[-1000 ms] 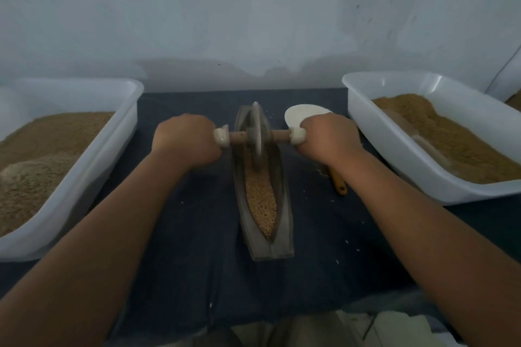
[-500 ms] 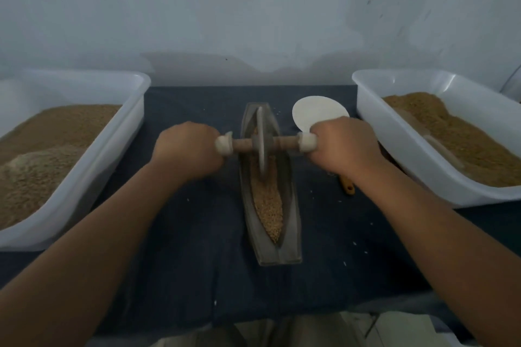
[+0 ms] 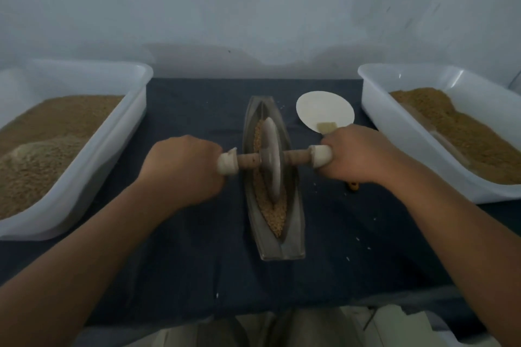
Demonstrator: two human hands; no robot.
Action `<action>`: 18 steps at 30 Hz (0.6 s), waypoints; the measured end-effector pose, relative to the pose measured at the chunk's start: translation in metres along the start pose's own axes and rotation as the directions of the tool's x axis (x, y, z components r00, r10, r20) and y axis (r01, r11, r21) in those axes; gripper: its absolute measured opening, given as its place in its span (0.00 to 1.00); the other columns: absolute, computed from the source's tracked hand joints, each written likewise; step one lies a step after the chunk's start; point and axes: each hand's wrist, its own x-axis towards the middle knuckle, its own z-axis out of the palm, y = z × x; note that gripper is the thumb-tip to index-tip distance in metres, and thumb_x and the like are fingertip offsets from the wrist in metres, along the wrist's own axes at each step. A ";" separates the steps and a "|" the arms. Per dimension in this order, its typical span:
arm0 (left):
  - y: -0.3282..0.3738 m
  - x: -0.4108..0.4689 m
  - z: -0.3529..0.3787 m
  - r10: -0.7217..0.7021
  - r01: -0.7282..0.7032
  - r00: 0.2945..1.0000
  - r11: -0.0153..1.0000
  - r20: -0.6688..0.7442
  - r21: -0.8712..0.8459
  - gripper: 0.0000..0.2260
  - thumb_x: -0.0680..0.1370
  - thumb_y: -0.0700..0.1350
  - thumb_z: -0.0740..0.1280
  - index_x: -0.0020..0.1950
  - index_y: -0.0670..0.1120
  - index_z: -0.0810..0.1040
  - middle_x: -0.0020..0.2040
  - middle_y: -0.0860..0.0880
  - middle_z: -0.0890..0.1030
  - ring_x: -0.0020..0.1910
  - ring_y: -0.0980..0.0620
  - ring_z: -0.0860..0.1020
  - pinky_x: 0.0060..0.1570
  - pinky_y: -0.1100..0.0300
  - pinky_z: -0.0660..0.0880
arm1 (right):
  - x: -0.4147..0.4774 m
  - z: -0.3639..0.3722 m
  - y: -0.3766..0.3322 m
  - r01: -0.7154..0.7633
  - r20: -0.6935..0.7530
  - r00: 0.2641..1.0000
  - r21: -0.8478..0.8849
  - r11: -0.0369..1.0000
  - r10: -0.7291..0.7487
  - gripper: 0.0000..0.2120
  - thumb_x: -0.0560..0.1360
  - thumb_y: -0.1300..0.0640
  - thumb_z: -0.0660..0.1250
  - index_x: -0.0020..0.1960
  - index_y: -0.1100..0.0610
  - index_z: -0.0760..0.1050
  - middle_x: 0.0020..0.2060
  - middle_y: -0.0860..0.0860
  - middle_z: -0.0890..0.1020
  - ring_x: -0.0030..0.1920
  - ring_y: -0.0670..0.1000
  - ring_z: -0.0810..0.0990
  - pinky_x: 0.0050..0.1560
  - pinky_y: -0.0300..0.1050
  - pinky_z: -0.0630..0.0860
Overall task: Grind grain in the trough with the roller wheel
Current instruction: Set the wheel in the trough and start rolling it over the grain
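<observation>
Squarely in the middle of the cloth-covered table (image 3: 197,262) lies the trough (image 3: 294,234), a narrow grey boat-shaped vessel running lengthwise from the near edge toward the far edge, with tan grain (image 3: 272,214) filling its groove. The roller wheel (image 3: 270,160), a thin grey disc on a wooden axle with pale end caps, stands upright in the groove about midway along, its lower rim sunk in the grain. The left hand (image 3: 183,167) is curled tight round the axle's left end and the right hand (image 3: 358,155) round its right end, knuckles up. The fingers are tucked under, so the axle parts inside each fist are hidden, and the dim, soft picture makes single kernels hard to tell. Toward the left edge sits a white tub (image 3: 121,132) of brown meal, cut off by the frame; a second tub (image 3: 375,110) stands toward the right edge. Between the trough and that second tub lies a white plate (image 3: 324,110) with a small tan block (image 3: 326,126) on it, partly covered by the right hand, and a yellow-tipped thing (image 3: 353,185) peeks out below that wrist.
</observation>
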 end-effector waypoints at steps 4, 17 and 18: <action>0.002 0.067 -0.002 -0.099 0.096 0.993 0.995 0.066 0.041 0.11 0.71 0.58 0.66 0.36 0.51 0.75 0.34 0.53 0.76 0.33 0.48 0.76 0.36 0.56 0.71 | 0.044 0.012 -0.001 -0.113 -0.206 0.973 -0.045 0.993 0.101 0.17 0.73 0.36 0.62 0.35 0.48 0.75 0.33 0.46 0.78 0.35 0.50 0.76 0.32 0.44 0.68; 0.003 0.001 -0.004 0.036 -0.031 0.995 0.998 -0.092 0.057 0.14 0.69 0.61 0.59 0.29 0.54 0.69 0.24 0.57 0.69 0.22 0.55 0.67 0.26 0.64 0.58 | -0.007 0.003 0.003 -0.014 0.068 0.998 0.060 0.998 0.010 0.15 0.64 0.36 0.66 0.38 0.47 0.77 0.31 0.47 0.81 0.33 0.46 0.80 0.31 0.46 0.76; 0.003 0.013 -0.001 -0.015 0.016 0.999 0.999 -0.035 0.028 0.15 0.71 0.61 0.60 0.31 0.53 0.71 0.27 0.56 0.72 0.25 0.53 0.71 0.27 0.62 0.62 | 0.002 0.007 0.001 -0.037 -0.023 0.999 0.017 0.999 0.037 0.14 0.66 0.36 0.65 0.36 0.46 0.76 0.31 0.46 0.80 0.33 0.47 0.79 0.31 0.45 0.73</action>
